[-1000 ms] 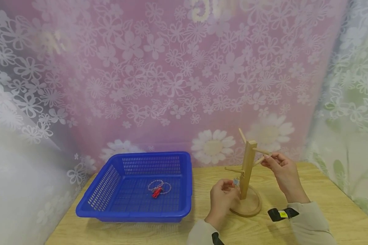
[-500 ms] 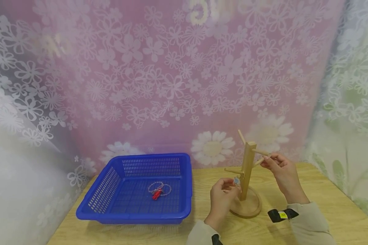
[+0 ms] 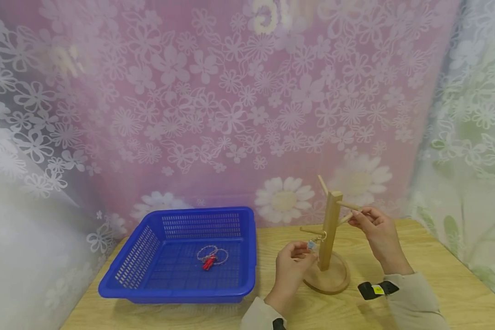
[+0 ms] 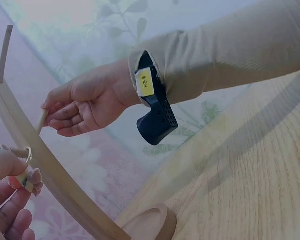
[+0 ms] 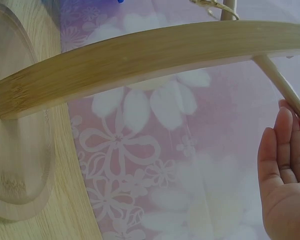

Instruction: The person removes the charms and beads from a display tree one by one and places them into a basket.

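A wooden peg stand (image 3: 330, 229) stands upright on its round base (image 3: 338, 279). From its lower left peg (image 3: 311, 230) hangs a keychain by a gold ring (image 4: 29, 154), close to the post. My left hand (image 3: 289, 269) pinches the keychain's small charm (image 3: 312, 245), pale blue in the head view, between thumb and fingers. The charm's shape is partly hidden by the fingers. My right hand (image 3: 380, 238) holds the end of a right-side peg (image 5: 280, 87) with its fingertips. The upper pegs carry nothing that I can see.
A blue plastic basket (image 3: 177, 293) sits on the wooden table (image 3: 268, 250), left of the stand. In it lie a red tassel (image 3: 209, 262) and thin beaded loops (image 3: 221, 256). A flowered curtain (image 3: 214, 137) rises behind the table.
My left hand has shifted slightly left, drawing the charm a little away from the post. The right hand keeps its hold on the peg. The head view has shifted a little.
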`<state>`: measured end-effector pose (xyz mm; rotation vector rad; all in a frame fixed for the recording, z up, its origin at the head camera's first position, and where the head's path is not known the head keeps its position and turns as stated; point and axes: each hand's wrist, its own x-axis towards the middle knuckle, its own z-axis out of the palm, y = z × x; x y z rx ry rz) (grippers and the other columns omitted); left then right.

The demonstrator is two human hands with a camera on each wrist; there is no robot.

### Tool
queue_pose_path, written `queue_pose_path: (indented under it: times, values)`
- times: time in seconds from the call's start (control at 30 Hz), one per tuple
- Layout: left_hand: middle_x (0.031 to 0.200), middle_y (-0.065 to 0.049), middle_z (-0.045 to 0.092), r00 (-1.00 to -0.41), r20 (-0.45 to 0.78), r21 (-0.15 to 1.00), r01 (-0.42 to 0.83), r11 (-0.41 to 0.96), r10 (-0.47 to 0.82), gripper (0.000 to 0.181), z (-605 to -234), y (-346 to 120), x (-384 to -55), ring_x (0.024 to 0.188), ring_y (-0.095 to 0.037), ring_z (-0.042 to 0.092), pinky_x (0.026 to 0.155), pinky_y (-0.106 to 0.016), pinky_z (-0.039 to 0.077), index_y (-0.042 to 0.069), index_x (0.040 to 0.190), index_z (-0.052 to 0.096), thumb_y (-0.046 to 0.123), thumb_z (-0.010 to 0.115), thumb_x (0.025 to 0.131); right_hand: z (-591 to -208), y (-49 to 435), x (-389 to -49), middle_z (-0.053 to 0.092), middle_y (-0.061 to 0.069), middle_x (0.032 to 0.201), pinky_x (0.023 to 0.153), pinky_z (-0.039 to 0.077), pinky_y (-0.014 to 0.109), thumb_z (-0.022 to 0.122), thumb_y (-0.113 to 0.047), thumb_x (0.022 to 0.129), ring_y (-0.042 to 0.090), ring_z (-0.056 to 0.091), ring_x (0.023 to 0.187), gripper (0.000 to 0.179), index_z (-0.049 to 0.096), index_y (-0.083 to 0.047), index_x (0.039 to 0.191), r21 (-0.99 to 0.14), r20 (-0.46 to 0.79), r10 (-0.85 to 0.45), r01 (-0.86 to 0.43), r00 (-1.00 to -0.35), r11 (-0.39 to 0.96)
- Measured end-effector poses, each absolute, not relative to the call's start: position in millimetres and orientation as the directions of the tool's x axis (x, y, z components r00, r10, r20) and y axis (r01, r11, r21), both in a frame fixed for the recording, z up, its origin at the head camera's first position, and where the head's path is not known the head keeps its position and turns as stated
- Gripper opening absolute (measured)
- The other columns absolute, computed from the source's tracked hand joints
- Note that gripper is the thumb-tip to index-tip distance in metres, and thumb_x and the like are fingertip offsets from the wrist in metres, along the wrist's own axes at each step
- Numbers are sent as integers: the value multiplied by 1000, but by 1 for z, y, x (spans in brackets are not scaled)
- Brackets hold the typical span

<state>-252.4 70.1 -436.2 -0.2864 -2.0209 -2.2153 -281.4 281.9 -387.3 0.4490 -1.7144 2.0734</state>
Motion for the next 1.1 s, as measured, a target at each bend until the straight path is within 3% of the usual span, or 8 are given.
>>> queue_pose_path:
  times: [0.5, 1.1]
  values:
    - [87, 3, 67, -976, 214, 977, 214, -25, 39, 23, -429, 52, -248, 78, -8, 56, 68, -21, 45, 8, 95, 68, 10, 76, 74, -390, 283, -281, 69, -4, 78, 74, 52, 18, 55, -1, 93, 7, 65, 75, 7, 60, -3, 91, -862, 484, 114, -495, -868, -111]
    - [85, -1, 68, -965, 261, 964, 261, -48, -7, 23, -415, 40, -240, 74, -8, 54, 65, -20, 44, 4, 94, 68, 8, 76, 72, -389, 284, -280, 69, -4, 78, 75, 51, 18, 53, 1, 94, 7, 66, 75, 12, 61, -7, 90, -853, 493, 103, -503, -864, -136]
